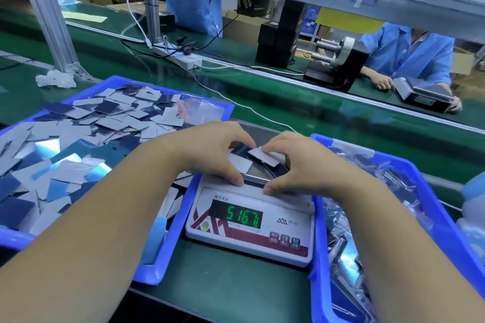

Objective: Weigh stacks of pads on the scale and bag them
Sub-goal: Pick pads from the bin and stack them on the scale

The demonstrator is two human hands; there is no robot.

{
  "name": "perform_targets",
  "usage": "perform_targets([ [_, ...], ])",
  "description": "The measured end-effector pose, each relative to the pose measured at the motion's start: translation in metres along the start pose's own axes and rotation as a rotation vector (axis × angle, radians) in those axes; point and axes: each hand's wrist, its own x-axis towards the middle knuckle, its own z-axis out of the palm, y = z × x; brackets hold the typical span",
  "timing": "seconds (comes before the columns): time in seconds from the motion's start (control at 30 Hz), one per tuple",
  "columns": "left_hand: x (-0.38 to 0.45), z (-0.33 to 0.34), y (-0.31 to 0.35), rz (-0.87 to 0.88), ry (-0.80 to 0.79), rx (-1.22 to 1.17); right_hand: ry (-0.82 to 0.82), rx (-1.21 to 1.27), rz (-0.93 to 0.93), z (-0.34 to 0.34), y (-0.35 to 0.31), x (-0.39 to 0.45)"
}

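Note:
A white and red scale [249,228] stands on the green belt, its display reading 516.7. On its steel pan lies a loose pile of grey and dark blue pads [258,160]. My left hand [210,149] and my right hand [296,162] curl round the pile from either side, fingertips on the top pads, thumbs at the pan's front edge. A blue tray [168,252] on the left holds several loose pads [78,144] and clear zip bags [202,110]. A blue tray [420,178] on the right holds bagged pads [367,231].
Beyond the belt a person in a blue coat [409,55] works at a second scale [425,94]. A label dispenser [338,60], black boxes [280,42] and a power strip [181,57] stand there. An aluminium post [44,13] rises at the left.

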Motion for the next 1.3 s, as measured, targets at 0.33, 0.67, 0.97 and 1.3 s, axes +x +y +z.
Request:
perform_targets([
  [0.33, -0.007, -0.004, -0.006, -0.010, 0.127, -0.282, 0.057, 0.164, -0.041, -0.002, -0.001, -0.004],
  [0.67, 0.007, 0.009, 0.001, 0.048, 0.277, -0.239, 0.264, 0.277, 0.002, 0.003, 0.008, 0.000],
  [0.97, 0.015, 0.022, 0.009, 0.086, 0.340, -0.200, 0.334, 0.476, 0.111, 0.013, 0.019, 0.007],
  [1.3, 0.018, 0.025, 0.012, 0.049, 0.542, -0.509, 0.302, 0.942, 0.031, 0.013, 0.014, 0.009],
])
